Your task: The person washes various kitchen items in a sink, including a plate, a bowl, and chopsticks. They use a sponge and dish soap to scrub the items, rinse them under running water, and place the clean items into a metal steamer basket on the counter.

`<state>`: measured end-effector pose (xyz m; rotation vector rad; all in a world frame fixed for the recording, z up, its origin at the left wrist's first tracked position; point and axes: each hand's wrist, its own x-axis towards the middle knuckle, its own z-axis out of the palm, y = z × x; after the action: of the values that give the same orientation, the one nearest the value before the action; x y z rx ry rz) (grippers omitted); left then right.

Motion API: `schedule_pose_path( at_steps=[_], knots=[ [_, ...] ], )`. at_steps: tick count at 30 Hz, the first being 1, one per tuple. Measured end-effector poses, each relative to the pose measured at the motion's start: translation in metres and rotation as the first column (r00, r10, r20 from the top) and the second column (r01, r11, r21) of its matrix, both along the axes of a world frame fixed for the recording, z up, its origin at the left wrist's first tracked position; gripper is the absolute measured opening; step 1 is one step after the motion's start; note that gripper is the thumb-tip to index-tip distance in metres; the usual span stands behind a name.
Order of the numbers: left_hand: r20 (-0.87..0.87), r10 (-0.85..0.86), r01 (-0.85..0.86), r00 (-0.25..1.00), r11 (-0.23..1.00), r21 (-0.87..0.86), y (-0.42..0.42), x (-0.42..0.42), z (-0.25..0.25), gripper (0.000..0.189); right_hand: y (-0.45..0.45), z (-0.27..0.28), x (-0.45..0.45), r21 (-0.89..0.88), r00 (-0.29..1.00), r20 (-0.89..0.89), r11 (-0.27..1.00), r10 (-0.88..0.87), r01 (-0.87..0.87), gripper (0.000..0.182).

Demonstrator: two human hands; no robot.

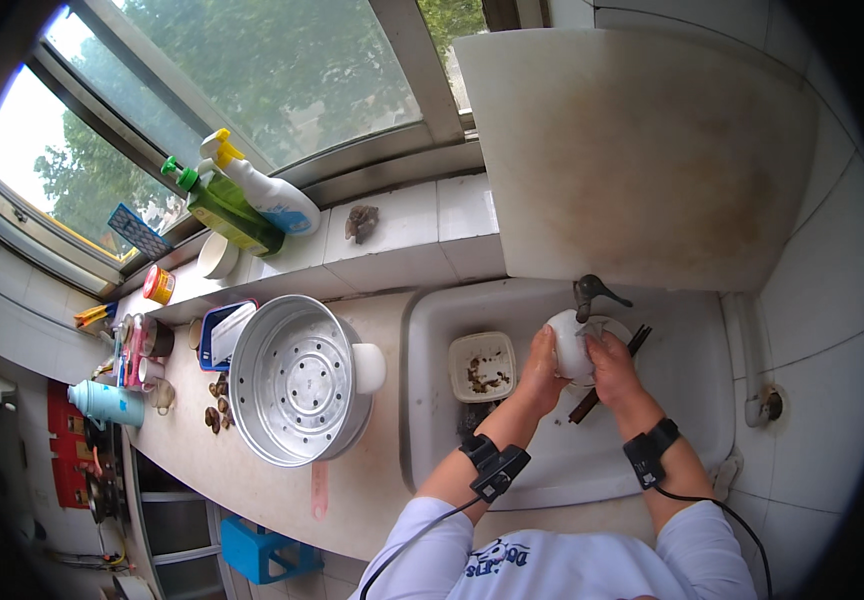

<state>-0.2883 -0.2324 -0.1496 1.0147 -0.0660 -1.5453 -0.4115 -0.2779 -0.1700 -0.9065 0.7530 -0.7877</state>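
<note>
Over the white sink point(428, 442), my left hand point(543, 375) grips a white bowl point(570, 346) tilted on its side, just under the dark faucet point(586, 292). My right hand point(613, 369) is closed at the bowl's other edge. Something greyish shows by its fingers; whether it is a cloth or running water I cannot tell. Beneath my hands a white dish point(621, 328) is partly hidden. Dark chopsticks point(584, 406) lie slanting across the sink there. Left of my hands sits a square whitish container point(460, 358) with brown scraps in it.
An aluminium steamer pot point(252, 375) stands on the counter left of the sink. A large cutting board point(627, 150) leans behind the faucet. On the sill are a green pump bottle point(233, 210), a white spray bottle point(282, 201) and a small bowl point(217, 256). A blue thermos point(105, 403) stands far left.
</note>
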Motion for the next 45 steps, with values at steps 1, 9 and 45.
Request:
schedule_pose_path(
  at_steps=[1,9,45],
  knots=[
    [0.074,-0.054,0.052,0.996,0.998,0.037,-0.002,-0.001,0.000,0.048,0.001,-0.008,0.001,-0.128,0.988,-0.139,0.989,0.062,-0.080,0.026],
    [0.245,-0.290,0.256,0.925,0.953,0.161,-0.001,0.028,0.007,0.046,-0.011,0.040,-0.016,-0.578,0.529,-0.735,-0.018,-0.424,-0.816,0.026],
    [0.489,-0.221,0.197,0.844,0.975,0.100,0.000,0.011,-0.043,0.058,-0.010,0.031,-0.016,-0.503,0.427,-0.801,0.083,-0.420,-0.860,0.019]
  ],
)
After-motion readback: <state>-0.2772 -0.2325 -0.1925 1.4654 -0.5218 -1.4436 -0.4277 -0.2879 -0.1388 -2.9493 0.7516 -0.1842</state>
